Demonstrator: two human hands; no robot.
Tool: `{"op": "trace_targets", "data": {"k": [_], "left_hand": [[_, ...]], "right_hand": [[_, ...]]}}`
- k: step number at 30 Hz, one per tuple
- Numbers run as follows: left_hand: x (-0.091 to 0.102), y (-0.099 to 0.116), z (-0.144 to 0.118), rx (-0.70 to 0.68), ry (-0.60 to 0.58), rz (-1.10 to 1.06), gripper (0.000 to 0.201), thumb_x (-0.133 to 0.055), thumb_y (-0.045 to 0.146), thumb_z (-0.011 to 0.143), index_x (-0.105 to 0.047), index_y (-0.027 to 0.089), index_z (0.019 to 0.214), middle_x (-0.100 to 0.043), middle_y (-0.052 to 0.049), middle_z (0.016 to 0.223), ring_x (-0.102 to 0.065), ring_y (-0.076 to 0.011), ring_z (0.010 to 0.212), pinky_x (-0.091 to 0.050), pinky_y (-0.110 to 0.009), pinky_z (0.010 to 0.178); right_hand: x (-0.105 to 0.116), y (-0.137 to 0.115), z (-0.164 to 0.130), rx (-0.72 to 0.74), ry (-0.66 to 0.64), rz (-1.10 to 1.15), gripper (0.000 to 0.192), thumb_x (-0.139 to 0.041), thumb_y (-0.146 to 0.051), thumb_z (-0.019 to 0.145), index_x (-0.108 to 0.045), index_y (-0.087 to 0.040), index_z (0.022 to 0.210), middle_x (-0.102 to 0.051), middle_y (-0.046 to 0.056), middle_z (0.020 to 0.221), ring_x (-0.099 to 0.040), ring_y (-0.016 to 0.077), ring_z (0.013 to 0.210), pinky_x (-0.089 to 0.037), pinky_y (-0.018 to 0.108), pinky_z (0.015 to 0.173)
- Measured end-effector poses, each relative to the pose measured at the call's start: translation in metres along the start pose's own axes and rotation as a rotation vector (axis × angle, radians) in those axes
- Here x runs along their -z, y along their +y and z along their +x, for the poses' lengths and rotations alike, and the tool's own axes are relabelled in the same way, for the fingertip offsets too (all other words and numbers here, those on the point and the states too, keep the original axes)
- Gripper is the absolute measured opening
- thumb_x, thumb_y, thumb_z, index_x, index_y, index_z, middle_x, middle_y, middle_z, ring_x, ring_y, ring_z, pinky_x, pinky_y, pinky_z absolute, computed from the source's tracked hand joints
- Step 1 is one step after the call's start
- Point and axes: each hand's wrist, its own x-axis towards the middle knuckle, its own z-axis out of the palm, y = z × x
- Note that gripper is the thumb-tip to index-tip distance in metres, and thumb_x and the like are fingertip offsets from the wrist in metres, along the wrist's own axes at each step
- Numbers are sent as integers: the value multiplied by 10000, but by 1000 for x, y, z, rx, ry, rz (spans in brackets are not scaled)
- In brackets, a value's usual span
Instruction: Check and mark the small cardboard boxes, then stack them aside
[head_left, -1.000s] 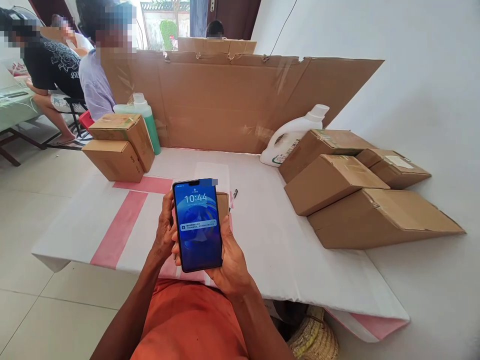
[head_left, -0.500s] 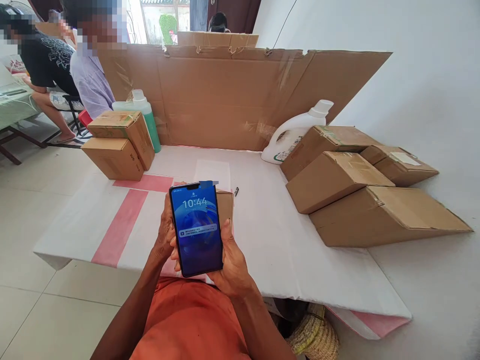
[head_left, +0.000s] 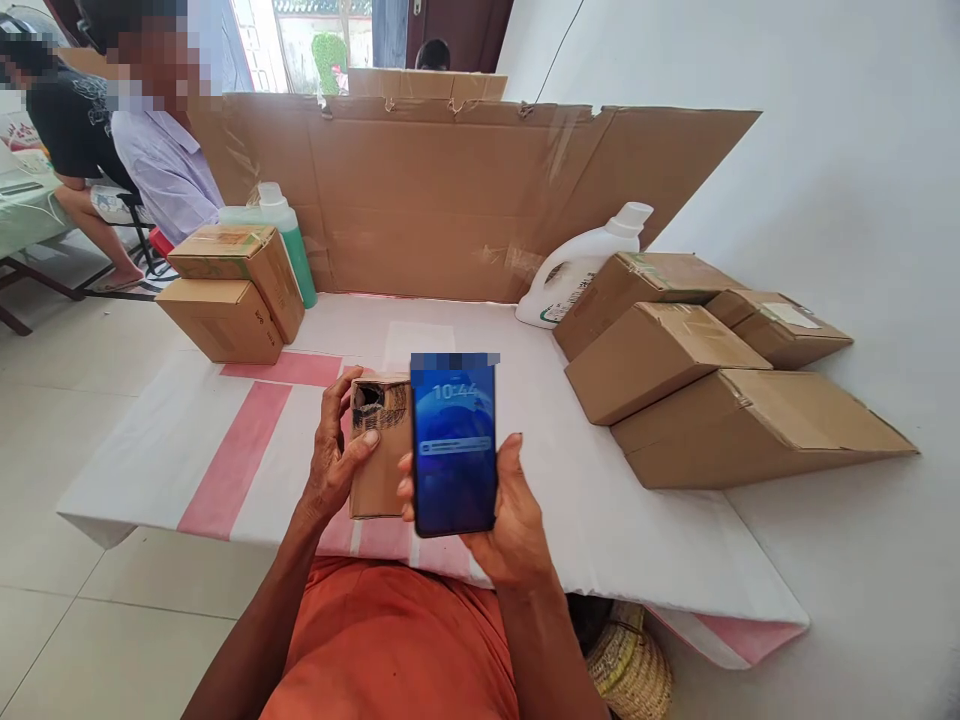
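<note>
**Phone in right hand, small box in left**

Phone (head_left: 454,445) — screen lit, upright, gripped from below by right hand (head_left: 510,520). Just left of it, small cardboard box (head_left: 379,445), torn at its top, clasped by left hand (head_left: 334,455). Beyond both hands — white table (head_left: 570,500); stacked cartons (head_left: 720,385) off to the right.

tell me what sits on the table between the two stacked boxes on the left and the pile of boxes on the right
In the head view, the small cardboard box in the left hand and the phone in the right hand.
</note>
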Motion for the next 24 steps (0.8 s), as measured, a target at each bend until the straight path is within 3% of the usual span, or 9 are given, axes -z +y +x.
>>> {"op": "trace_targets", "data": {"k": [3, 6, 8, 10, 14, 19, 22, 24], "left_hand": [[1, -5, 0, 5, -3, -37, 763, -714, 568, 877, -488, 301, 1555, -536, -108, 1550, -511, -371, 1437, -436, -518, 1185], [3, -8, 1, 12, 11, -69, 776, -718, 562, 869, -482, 301, 1561, -541, -107, 1549, -543, -359, 1396, -469, -487, 1146], [3, -9, 1, 22, 16, -87, 783, -721, 551, 863, -478, 302, 1565, -561, -103, 1522, -569, -348, 1352, -488, -472, 1114], [4, -8, 1, 31, 19, -105, 779, -723, 536, 862, -479, 302, 1564, -586, -99, 1479, -586, -337, 1315, -499, -460, 1090], [3, -8, 1, 54, 16, -128, 746, -727, 512, 866, -495, 304, 1544, -610, -93, 1424, -602, -324, 1274, -520, -444, 1050], [2, -6, 3, 50, 37, -107, 756, -717, 535, 857, -495, 295, 1539, -615, -97, 1423, -602, -330, 1276, -519, -448, 1046], [3, -3, 4, 52, 39, -107, 751, -716, 536, 858, -500, 295, 1536, -631, -95, 1400, -614, -325, 1248, -526, -453, 1039], [3, -2, 3, 43, 40, -107, 741, -711, 530, 867, -501, 296, 1538, -624, -93, 1425, -613, -325, 1260, -522, -457, 1053]], "right_hand": [[27, -18, -3, 122, 164, -55, 766, -606, -877, 849, -816, -163, 1034, -826, 129, 1000, -780, 236, 760, -649, 346, 679], [73, -24, 5, 243, 469, -170, 689, -699, -834, 812, -786, -187, 1032, -822, 99, 939, -776, 237, 768, -646, 349, 703], [107, -19, 15, 274, 711, -344, 683, -719, -840, 771, -753, -184, 961, -793, 69, 833, -745, 224, 723, -628, 337, 679], [137, -11, 24, 239, 857, -568, 689, -641, -863, 793, -710, -182, 863, -741, 51, 732, -698, 221, 670, -595, 342, 633], [172, 3, 33, 172, 950, -794, 597, -548, -794, 872, -621, -218, 734, -624, 19, 602, -618, 232, 653, -511, 346, 592], [184, 2, 35, 103, 1027, -1050, 387, -530, -548, 919, -553, -247, 677, -596, 29, 622, -577, 250, 705, -452, 360, 672], [184, -4, 34, 63, 1049, -1184, 273, -548, -442, 874, -608, -221, 725, -673, 107, 746, -622, 311, 814, -479, 423, 797], [179, -6, 31, 59, 1062, -1250, 293, -541, -409, 867, -691, -157, 863, -720, 211, 936, -646, 388, 993, -478, 505, 924]]}}
